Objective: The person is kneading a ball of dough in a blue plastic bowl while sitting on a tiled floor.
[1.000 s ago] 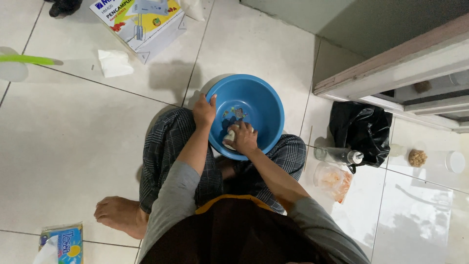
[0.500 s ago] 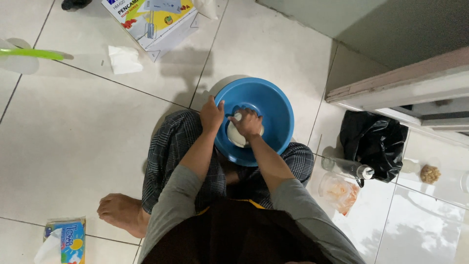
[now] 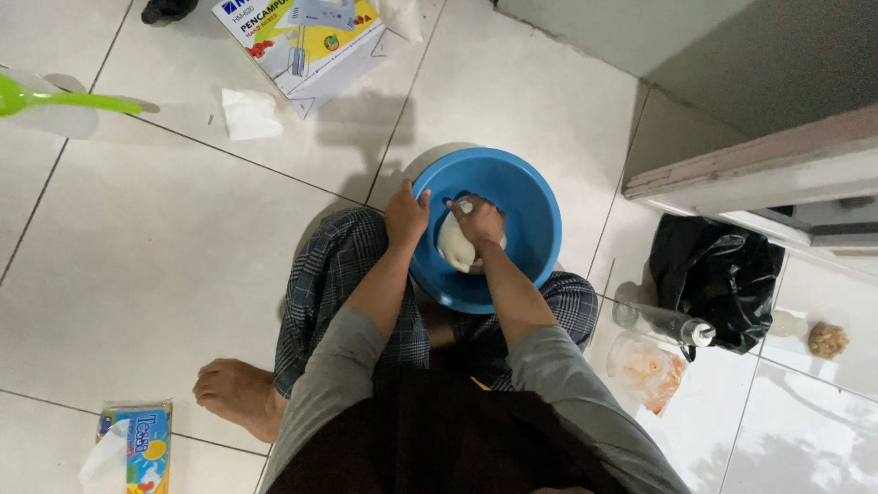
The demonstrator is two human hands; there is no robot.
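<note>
Dough point(image 3: 457, 252) in basin point(image 3: 530, 210) between knees.

A round blue bowl point(image 3: 526, 206) sits upright on the floor, its near rim under the left hand's fingers point(image 3: 407, 215). Inside it, a pale, soft lump of dough point(image 3: 455, 249) lies against the bowl's bottom, directly under the right hand's fingers point(image 3: 477, 220), which press into its top.

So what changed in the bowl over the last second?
The right hand went from pressing scattered bits at the bottom to pressing a gathered pale dough lump. The left hand stayed gripping the round blue plastic bowl's rim, which stayed on the lap.
</note>
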